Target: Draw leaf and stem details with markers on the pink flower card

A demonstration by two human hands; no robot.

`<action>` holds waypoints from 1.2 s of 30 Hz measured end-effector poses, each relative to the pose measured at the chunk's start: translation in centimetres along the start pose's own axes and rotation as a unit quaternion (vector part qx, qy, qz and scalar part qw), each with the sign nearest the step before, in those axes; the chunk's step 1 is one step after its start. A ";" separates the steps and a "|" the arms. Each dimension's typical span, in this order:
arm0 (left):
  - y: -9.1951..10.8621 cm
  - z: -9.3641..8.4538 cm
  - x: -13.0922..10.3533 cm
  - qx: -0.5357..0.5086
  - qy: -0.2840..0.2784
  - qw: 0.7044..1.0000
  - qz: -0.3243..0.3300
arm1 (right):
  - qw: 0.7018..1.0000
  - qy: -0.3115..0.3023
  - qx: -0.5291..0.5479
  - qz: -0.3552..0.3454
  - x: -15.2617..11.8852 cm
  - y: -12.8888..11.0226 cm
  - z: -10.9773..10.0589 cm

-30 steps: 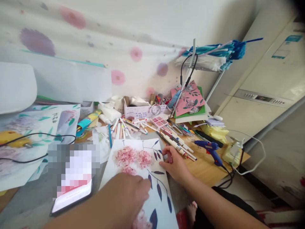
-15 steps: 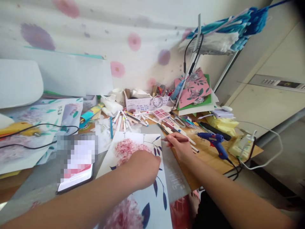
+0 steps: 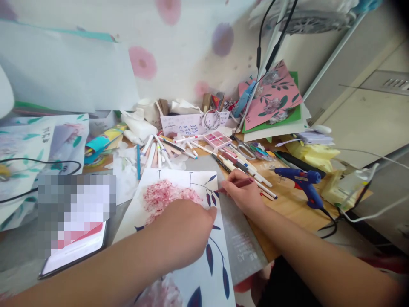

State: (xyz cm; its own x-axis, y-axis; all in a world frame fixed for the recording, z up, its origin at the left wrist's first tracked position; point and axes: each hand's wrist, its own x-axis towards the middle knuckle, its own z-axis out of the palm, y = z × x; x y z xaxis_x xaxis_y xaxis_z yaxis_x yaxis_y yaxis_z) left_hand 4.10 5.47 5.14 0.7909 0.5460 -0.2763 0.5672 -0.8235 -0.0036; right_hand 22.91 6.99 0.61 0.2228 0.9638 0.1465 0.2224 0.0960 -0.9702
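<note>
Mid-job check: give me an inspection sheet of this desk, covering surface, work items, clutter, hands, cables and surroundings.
Surface: wooden desk with a grey cutting mat under the work.
Work items: flower picture on white paper, pink blossoms, dark blue leaves.
Clutter: loose markers, scissors, blue glue gun, phone, pink card.
Hands: left hand presses on the picture; right hand holds a dark red pen at the picture's edge.
Cables: black cable at left; white cable at right.
Surroundings: flower-patterned wall sheet.
</note>
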 end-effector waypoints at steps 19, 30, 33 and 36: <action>0.0 0.5 -0.1 -0.007 0.006 1.000 0.005 | 0.999 0.019 -0.041 -0.011 -0.2 0.2 -0.1; -0.2 -0.6 -0.2 -0.043 -0.022 0.999 -0.005 | 0.996 0.033 -0.058 -0.061 0.3 0.8 -0.6; 1.2 -2.1 -1.6 -0.053 -0.052 0.997 -0.034 | 0.992 -0.004 -0.070 -0.108 2.3 0.4 -0.6; 3.4 -2.2 -4.4 -0.049 -0.105 0.993 -0.030 | 0.976 -0.110 -0.125 -0.138 5.4 -0.5 0.7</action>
State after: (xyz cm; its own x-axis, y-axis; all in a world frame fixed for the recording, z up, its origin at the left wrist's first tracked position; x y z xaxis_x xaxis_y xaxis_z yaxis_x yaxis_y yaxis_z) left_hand 3.01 0.57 8.42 0.6951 0.5411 -0.4733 0.6400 -0.7657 0.0647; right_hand 23.31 12.32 1.70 -0.0818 0.9428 0.3232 0.4765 0.3218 -0.8182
